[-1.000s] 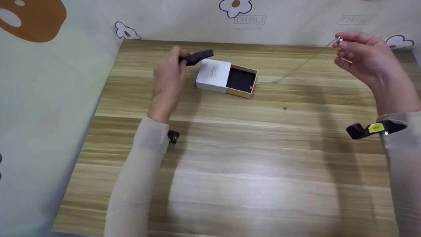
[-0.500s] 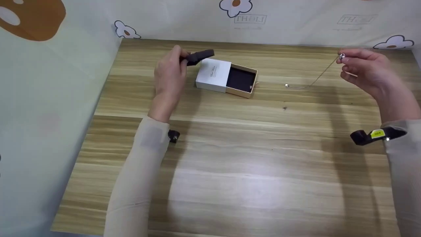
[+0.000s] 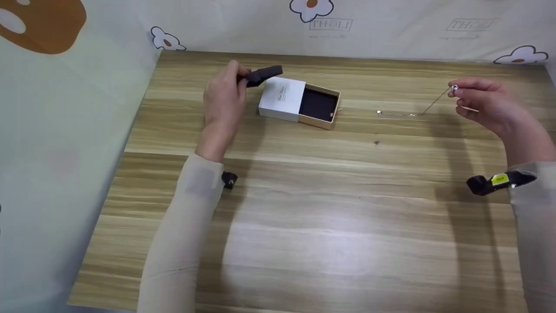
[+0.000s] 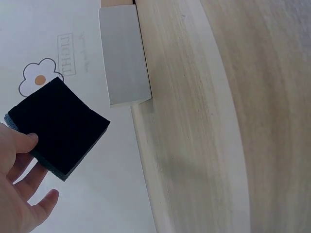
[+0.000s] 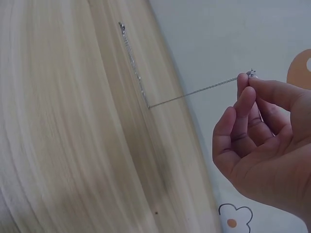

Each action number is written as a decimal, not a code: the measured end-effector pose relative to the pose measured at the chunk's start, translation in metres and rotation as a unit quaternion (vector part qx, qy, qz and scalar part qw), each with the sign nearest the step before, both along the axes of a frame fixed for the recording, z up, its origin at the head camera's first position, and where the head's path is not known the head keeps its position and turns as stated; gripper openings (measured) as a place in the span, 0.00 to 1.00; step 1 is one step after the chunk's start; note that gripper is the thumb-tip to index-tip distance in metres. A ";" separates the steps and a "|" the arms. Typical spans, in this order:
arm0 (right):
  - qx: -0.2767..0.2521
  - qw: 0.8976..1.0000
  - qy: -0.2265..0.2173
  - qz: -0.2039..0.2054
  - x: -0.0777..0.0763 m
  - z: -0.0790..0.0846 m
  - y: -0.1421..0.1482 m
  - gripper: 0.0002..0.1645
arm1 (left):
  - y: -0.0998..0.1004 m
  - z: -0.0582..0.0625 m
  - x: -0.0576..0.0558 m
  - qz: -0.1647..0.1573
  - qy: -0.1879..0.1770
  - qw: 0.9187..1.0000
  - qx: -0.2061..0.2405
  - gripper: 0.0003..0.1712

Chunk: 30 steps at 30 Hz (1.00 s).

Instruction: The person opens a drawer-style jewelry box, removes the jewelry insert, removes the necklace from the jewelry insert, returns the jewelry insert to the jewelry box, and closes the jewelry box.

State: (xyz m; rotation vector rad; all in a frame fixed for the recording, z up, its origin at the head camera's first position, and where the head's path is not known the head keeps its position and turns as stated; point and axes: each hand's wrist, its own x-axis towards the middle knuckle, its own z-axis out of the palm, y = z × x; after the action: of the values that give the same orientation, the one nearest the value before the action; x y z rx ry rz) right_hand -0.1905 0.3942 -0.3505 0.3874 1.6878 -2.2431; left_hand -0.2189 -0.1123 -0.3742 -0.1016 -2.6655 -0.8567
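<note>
My left hand (image 3: 224, 93) pinches a square black foam pad (image 4: 59, 127) between thumb and fingers, tilted above the table just left of the box. On the right, thumb and index fingertip of my right hand (image 3: 491, 100) pinch one end of a thin silver chain necklace (image 5: 194, 91), by a small shiny piece. From there the chain slants down to the wood, and its other part lies stretched leftward along the table. Between the hands sits a jewellery box (image 3: 281, 98), its white sleeve partly off a gold-edged drawer (image 3: 320, 106) with a dark interior.
All of this is on a wood-grain table (image 3: 304, 195). A small dark speck (image 3: 376, 142) shows on the wood in front of the chain. Behind the table stands a pale wall covering (image 3: 243, 26) with flower prints.
My right hand has come down and slightly right, laying more of the necklace on the table; its far end has shifted right, away from the box. The left hand with the foam pad stays put.
</note>
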 end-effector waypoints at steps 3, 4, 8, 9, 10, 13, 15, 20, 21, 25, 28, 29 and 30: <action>0.020 1.000 -0.008 0.001 0.001 -0.004 0.004 0.13 | 0.000 0.000 0.000 0.001 -0.001 1.000 0.000 0.07; 0.024 1.000 -0.010 0.000 0.002 -0.005 0.005 0.13 | 0.000 0.000 0.000 0.001 -0.002 1.000 0.000 0.07; 0.036 0.999 -0.016 0.001 0.004 -0.008 0.009 0.13 | 0.001 0.000 -0.001 -0.002 0.002 1.000 -0.003 0.07; 0.039 0.999 -0.018 0.001 0.004 -0.009 0.010 0.13 | 0.001 0.000 -0.001 -0.002 0.003 1.000 -0.005 0.07; 0.043 0.999 -0.021 0.003 0.005 -0.010 0.011 0.13 | 0.001 -0.001 -0.001 -0.003 0.005 1.000 -0.006 0.07; 0.061 0.998 -0.028 0.006 0.006 -0.012 0.013 0.13 | 0.001 -0.001 -0.001 -0.004 0.006 1.000 -0.009 0.07; 0.079 0.996 -0.035 0.007 0.006 -0.013 0.015 0.13 | 0.001 -0.001 -0.001 -0.004 0.006 1.000 -0.009 0.07; 0.139 0.989 -0.052 0.018 0.007 -0.017 0.017 0.11 | 0.001 -0.001 -0.001 -0.001 0.002 1.000 -0.007 0.07; 0.154 0.986 -0.053 0.022 0.007 -0.018 0.017 0.11 | 0.001 -0.001 -0.001 -0.001 0.001 1.000 -0.007 0.07; 0.219 0.973 -0.051 0.046 0.008 -0.021 0.018 0.11 | 0.002 -0.001 -0.001 -0.001 -0.001 1.000 -0.009 0.07; 0.283 0.955 -0.045 0.076 0.009 -0.024 0.018 0.12 | 0.002 -0.001 -0.001 0.001 -0.003 1.000 -0.010 0.08; 0.312 0.945 -0.042 0.090 0.009 -0.026 0.018 0.13 | 0.002 -0.001 -0.001 0.002 -0.004 1.000 -0.010 0.08; 0.342 0.933 -0.038 0.105 0.009 -0.026 0.018 0.14 | 0.002 -0.001 0.000 0.003 -0.005 1.000 -0.009 0.07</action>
State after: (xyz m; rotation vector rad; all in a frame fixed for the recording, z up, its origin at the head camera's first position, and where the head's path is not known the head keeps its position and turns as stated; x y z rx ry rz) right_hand -0.1811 0.4124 -0.3770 0.4091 2.3034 -1.4179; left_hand -0.2193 -0.1100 -0.3753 -0.0931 -2.6819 -0.8332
